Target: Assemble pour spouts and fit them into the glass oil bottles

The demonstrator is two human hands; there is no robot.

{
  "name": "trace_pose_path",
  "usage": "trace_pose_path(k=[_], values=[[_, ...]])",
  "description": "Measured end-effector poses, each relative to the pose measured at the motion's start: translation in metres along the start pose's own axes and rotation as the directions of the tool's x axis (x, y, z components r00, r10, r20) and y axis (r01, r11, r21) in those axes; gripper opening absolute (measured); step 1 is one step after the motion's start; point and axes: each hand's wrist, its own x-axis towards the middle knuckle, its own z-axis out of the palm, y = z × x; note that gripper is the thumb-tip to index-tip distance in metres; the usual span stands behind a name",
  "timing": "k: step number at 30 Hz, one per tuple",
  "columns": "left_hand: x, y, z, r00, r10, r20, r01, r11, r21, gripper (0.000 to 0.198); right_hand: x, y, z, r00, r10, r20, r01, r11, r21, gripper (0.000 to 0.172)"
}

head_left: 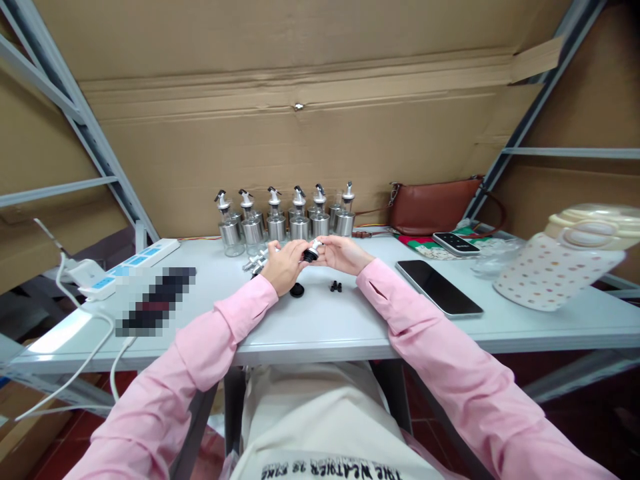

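In the head view, a silver-and-black bottle pour spout point(311, 253) is pinched between my two hands above the table. My left hand point(283, 269) closes on its black lower part from the left. From the right, the fingers of my right hand point(343, 254) grip its silver top. A round black cap point(297, 290) lies just below my left hand. Small black pieces point(336, 287) sit on the table under my right hand. Several silver spout parts point(256, 260) lie left of my left hand, partly hidden by it.
Several glass-and-steel bottles with spouts point(253, 230) stand at the back. A phone point(440, 287), a brown bag point(435, 208) and a dotted cup point(550, 270) are on the right. A power strip point(133, 267) with white cables lies left. Cardboard point(310, 147) walls the back.
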Motion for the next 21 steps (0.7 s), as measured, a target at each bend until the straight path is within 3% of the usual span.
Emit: trace_pose_path(k=[5,9,11,15,21], values=[[0.000,-0.003,-0.003,1.000,0.029,-0.008,-0.030,0.992,-0.126,0.035,0.000,0.002,0.002,1.000,-0.004,-0.005,0.004,0.998,-0.060,0.007],[0.000,-0.010,-0.004,0.999,-0.032,-0.014,0.030,0.985,-0.172,0.041,0.004,0.007,0.002,0.965,-0.203,-0.167,0.151,0.948,-0.281,0.015],[0.000,-0.013,-0.002,0.998,-0.055,0.016,0.057,0.986,-0.158,0.044,0.007,0.010,0.001,0.952,-0.256,-0.169,0.174,0.905,-0.388,0.018],[0.000,-0.014,0.003,0.994,-0.078,0.078,0.090,0.983,-0.159,0.045,0.009,0.016,0.004,0.966,-0.244,-0.087,0.169,0.847,-0.504,0.026],[0.002,-0.013,0.001,0.990,-0.130,0.059,0.141,0.961,-0.239,0.041,0.007,0.016,0.008,0.954,-0.262,-0.146,0.148,0.836,-0.529,0.020]])
